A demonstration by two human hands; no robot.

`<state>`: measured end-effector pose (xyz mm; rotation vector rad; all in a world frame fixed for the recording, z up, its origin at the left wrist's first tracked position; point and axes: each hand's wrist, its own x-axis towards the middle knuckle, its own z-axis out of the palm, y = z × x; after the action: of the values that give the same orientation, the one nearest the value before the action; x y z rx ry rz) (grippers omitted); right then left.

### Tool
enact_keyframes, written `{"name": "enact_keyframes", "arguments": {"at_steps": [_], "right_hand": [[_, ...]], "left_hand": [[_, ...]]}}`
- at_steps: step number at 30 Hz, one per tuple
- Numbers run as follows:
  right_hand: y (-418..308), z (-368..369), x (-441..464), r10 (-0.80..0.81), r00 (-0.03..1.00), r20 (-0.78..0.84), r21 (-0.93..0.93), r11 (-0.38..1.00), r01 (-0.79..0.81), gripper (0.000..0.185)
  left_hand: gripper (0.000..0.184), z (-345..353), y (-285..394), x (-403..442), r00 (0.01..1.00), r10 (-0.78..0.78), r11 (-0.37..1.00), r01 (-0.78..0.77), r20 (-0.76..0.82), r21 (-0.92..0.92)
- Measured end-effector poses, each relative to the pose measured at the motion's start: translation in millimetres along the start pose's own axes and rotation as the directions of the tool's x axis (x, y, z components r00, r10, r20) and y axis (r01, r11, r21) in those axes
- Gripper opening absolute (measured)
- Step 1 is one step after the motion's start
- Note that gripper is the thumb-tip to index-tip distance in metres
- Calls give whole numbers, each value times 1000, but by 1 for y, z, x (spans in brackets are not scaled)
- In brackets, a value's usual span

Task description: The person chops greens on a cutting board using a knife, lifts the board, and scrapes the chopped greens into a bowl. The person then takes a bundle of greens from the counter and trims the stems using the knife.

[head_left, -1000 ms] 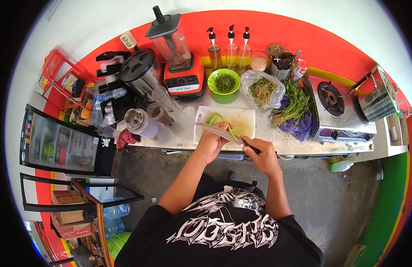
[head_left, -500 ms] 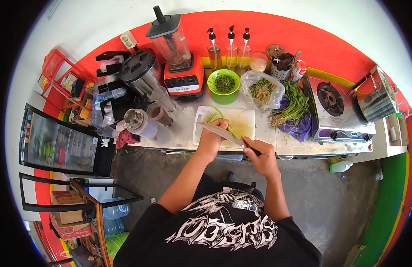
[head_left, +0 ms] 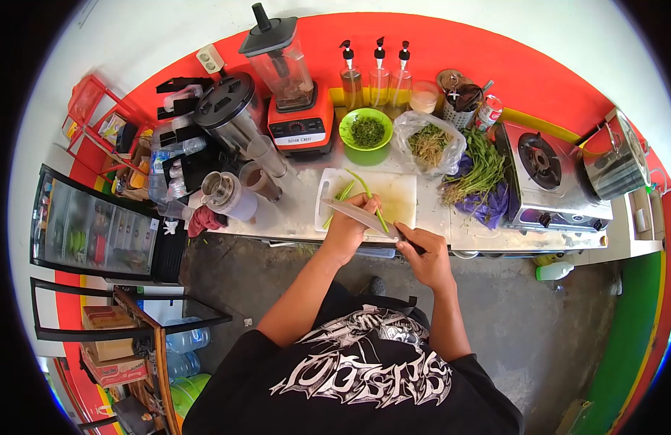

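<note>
In the head view, my left hand (head_left: 350, 230) is closed around a slender green stalk (head_left: 361, 181) over the front of a white cutting board (head_left: 402, 190). My right hand (head_left: 427, 255) grips the dark handle of a kitchen knife (head_left: 366, 218). Its broad blade points left, crossing the stalk and passing close by my left fingers. Whether the edge touches the stalk I cannot tell. More green stalks (head_left: 340, 197) lie on the left side of the board. Behind the board stands a green bowl (head_left: 366, 152) holding chopped greens.
A clear bag (head_left: 455, 148) of cut roots and a bunch of leafy greens (head_left: 482, 167) lie right of the board, beside a gas stove (head_left: 542, 163). A red blender (head_left: 299, 127), a metal jug (head_left: 223, 190) and plastic cups crowd the left. Pump bottles (head_left: 379, 83) line the back.
The stalk in my left hand has turned a little more upright. The knife and both hands stay nearly in place, and the view has shifted slightly.
</note>
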<state>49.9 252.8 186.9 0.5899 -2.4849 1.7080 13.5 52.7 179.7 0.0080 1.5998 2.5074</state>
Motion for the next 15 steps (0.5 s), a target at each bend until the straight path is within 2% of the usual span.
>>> {"name": "enact_keyframes", "arguments": {"at_steps": [3,5,9,12,15], "right_hand": [[2,1,-2,-26,999,-24,-3,1000,26,36],[4,0,-3,-13,999,-30,-17,1000,12,36],[4,0,-6,-6,1000,-28,-42,999,5,36],[3,3,-7,-15,999,-37,-31,999,13,36],[2,2,-7,-25,999,-24,-46,999,24,36]], "left_hand": [[26,3,6,-1,1000,-8,1000,8,-4,30],[20,-3,2,1,1000,8,996,-9,-4,-87],[23,2,4,-7,1000,-22,999,22,5,-47],[21,1,-10,-9,998,30,997,-26,62,-73],[19,1,-13,-11,998,25,985,-16,50,-173]]}}
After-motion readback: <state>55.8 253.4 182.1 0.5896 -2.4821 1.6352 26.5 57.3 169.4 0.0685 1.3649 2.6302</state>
